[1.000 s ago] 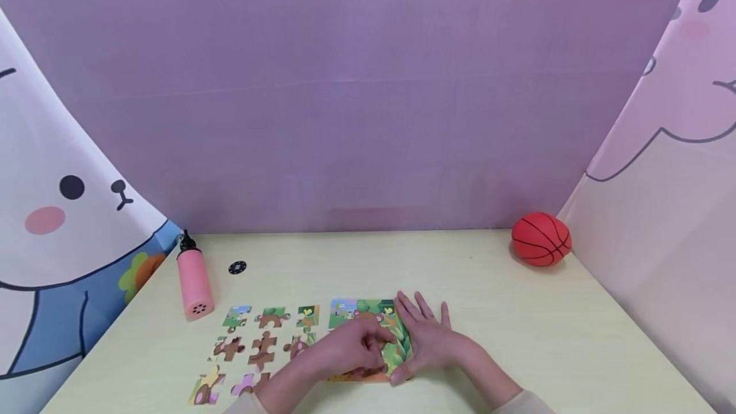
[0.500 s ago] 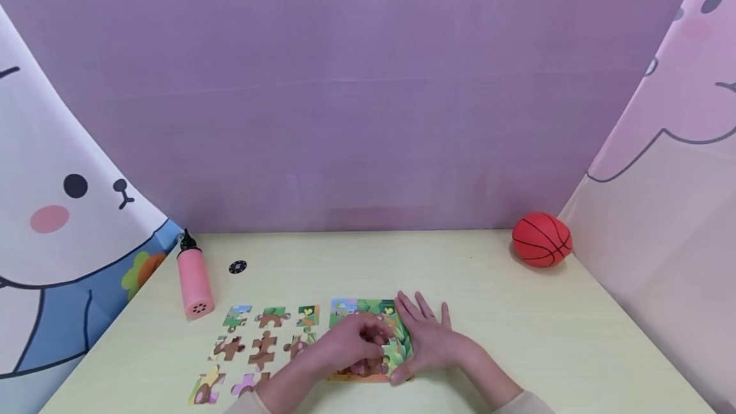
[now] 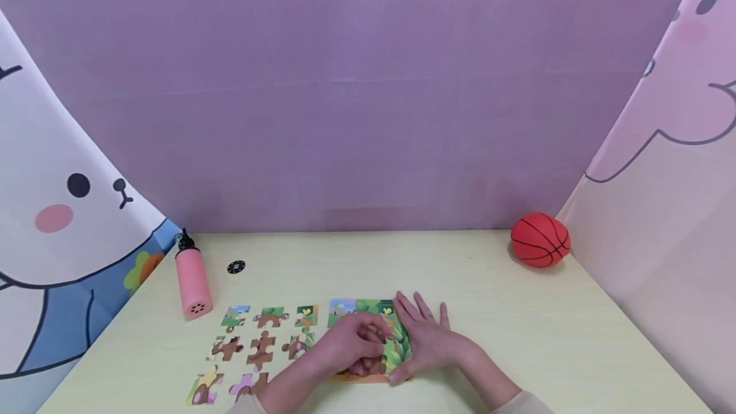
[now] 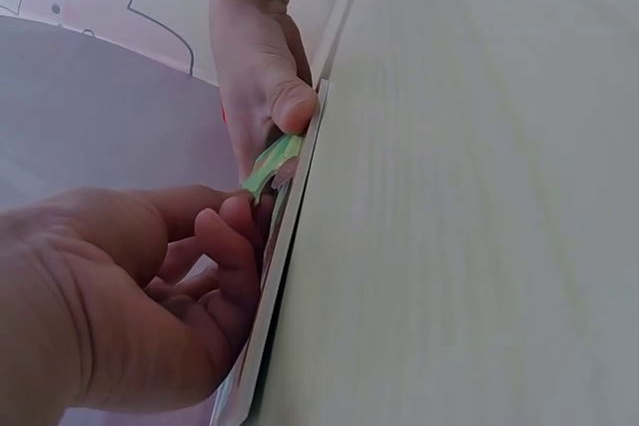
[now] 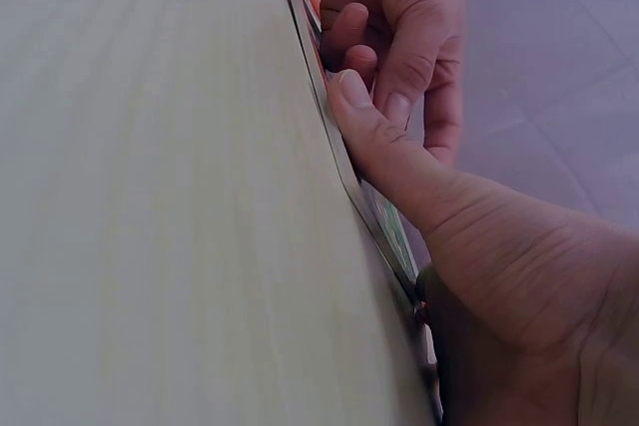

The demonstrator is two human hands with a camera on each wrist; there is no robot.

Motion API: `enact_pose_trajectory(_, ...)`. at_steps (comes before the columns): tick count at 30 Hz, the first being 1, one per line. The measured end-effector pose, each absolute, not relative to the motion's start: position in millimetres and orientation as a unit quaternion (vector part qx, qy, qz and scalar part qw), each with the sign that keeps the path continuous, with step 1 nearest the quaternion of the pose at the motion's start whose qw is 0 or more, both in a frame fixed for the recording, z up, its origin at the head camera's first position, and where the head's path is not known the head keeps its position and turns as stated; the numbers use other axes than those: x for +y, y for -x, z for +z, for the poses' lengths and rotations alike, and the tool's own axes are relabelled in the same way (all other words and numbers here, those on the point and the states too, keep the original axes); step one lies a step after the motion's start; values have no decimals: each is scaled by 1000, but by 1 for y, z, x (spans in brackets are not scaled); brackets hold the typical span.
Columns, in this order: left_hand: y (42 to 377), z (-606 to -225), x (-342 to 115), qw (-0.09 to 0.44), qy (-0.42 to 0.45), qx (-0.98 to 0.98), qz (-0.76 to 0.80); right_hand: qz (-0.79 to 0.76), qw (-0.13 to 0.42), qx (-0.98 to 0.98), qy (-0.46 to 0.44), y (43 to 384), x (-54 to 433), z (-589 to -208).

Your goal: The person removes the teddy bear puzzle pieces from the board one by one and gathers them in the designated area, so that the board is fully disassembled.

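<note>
My left hand (image 3: 353, 344) is over the puzzle board (image 3: 342, 305), its thumb and forefinger pinching a green puzzle piece (image 4: 268, 167). In the left wrist view that piece is tilted up from the board, near the right thumb. My left hand covers the lower left and middle of the board. Flat along the board's right edge, my right hand (image 3: 431, 340) rests with fingers spread and its thumb (image 5: 364, 112) on the near edge. The board's picture has green leaves along the right side and blue sky at the top left.
Left of the board lie several loose puzzle pieces (image 3: 261, 350) in rows, some partly behind my left forearm. A pink hand pump (image 3: 193, 283) and a round black chip (image 3: 236, 267) are at the back left, a red ball (image 3: 540, 239) at the back right.
My left fingers have shifted slightly over the board and uncurled a little, and the green piece now shows at their tips. My right hand has stayed at the board's edge.
</note>
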State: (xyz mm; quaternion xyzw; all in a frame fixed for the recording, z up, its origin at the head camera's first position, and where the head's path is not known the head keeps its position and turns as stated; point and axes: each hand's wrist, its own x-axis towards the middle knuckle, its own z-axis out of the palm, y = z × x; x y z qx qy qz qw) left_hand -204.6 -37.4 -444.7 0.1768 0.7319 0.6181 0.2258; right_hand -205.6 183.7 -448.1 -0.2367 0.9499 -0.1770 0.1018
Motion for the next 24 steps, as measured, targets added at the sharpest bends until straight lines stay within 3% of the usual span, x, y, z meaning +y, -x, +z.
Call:
enact_pose_trajectory(8, 210, -440, -56, 185, -174, 763, 595, -171, 100, 952, 234, 206, 181, -450)
enact_pose_trajectory(24, 206, -435, -113, 219, -148, 774, 576, -168, 106, 953, 227, 205, 181, -448)
